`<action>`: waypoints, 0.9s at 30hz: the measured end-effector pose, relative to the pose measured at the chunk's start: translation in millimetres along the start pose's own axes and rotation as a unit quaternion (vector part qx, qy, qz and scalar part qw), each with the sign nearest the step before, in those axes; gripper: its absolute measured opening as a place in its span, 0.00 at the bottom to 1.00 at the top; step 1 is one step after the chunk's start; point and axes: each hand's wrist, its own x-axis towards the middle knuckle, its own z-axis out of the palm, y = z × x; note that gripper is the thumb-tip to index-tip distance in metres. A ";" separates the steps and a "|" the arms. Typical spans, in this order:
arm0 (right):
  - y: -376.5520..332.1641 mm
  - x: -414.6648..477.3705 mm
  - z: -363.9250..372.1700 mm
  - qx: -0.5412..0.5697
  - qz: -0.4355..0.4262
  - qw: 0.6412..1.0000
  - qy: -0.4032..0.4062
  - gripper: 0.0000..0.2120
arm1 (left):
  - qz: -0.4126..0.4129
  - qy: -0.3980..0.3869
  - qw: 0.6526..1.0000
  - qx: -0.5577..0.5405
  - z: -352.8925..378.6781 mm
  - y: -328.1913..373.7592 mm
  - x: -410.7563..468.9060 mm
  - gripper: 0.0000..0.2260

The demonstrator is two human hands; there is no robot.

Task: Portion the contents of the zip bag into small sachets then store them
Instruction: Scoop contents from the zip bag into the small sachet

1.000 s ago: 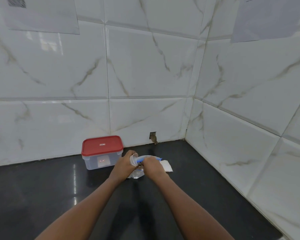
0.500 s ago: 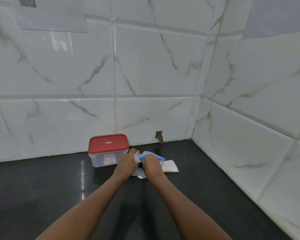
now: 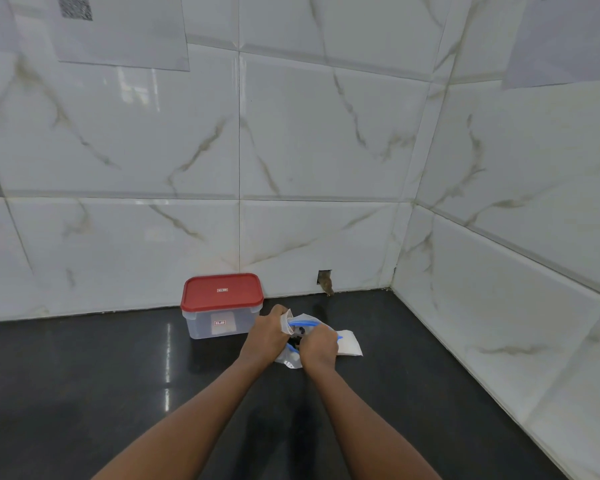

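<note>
From the head camera, your left hand (image 3: 266,336) curls its fingers around a small clear sachet (image 3: 286,320). Your right hand (image 3: 319,345) dips curled fingers into the blue-rimmed zip bag (image 3: 303,323) lying on the dark counter (image 3: 84,393); you cannot tell what they pinch. A red-lidded container (image 3: 219,306) stands just left.

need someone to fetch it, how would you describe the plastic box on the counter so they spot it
On the black counter, follow the back tiled wall toward the corner. The box stands at that wall, left of the left hand. Unlike the limp bag beside it, it is rigid, with clear sides and a red lid.
</note>
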 end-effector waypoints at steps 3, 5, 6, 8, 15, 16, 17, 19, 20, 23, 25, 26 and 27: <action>-2.3 5.3 0.3 0.051 0.025 0.998 0.017 0.13 | 0.007 -0.003 1.000 0.014 0.6 0.9 3.8 0.09; -3.7 5.9 -0.5 0.058 0.039 0.997 0.013 0.13 | 0.010 -0.013 1.000 0.012 2.3 0.3 5.8 0.10; -3.0 6.9 -0.2 0.060 0.044 0.997 0.012 0.14 | 0.011 -0.022 1.000 0.014 3.9 -0.1 6.2 0.11; -2.7 8.7 1.3 0.069 0.056 0.996 0.008 0.14 | 0.012 -0.038 0.999 0.023 6.3 0.5 6.2 0.13; -1.6 18.6 7.9 0.151 0.139 0.978 -0.046 0.17 | 0.027 -0.070 0.997 0.034 9.6 1.9 8.6 0.13; -2.7 19.5 7.7 0.162 0.153 0.973 -0.054 0.17 | 0.031 -0.072 0.996 0.033 10.0 2.0 9.3 0.13; -3.1 22.4 8.9 0.177 0.167 0.968 -0.060 0.17 | 0.033 -0.075 0.996 0.033 10.2 3.1 10.0 0.14; -6.1 24.8 9.2 0.198 0.199 0.957 -0.077 0.17 | 0.041 -0.075 0.996 0.033 11.4 2.8 11.2 0.15; -7.8 25.5 7.8 0.199 0.206 0.954 -0.085 0.16 | 0.044 -0.075 0.996 0.035 12.4 2.3 11.7 0.15; -8.7 28.2 4.4 0.197 0.210 0.955 -0.074 0.18 | 0.056 -0.067 0.995 0.037 14.4 0.3 13.1 0.14; -9.6 29.8 6.2 0.206 0.201 0.954 -0.089 0.18 | 0.060 -0.062 0.996 0.037 14.3 0.0 14.1 0.13; -12.5 30.4 7.3 0.210 0.194 0.953 -0.097 0.18 | 0.061 -0.060 0.996 0.038 14.0 0.3 15.0 0.13; -13.5 30.6 8.9 0.221 0.189 0.950 -0.110 0.18 | 0.062 -0.059 0.995 0.040 14.1 0.0 16.2 0.13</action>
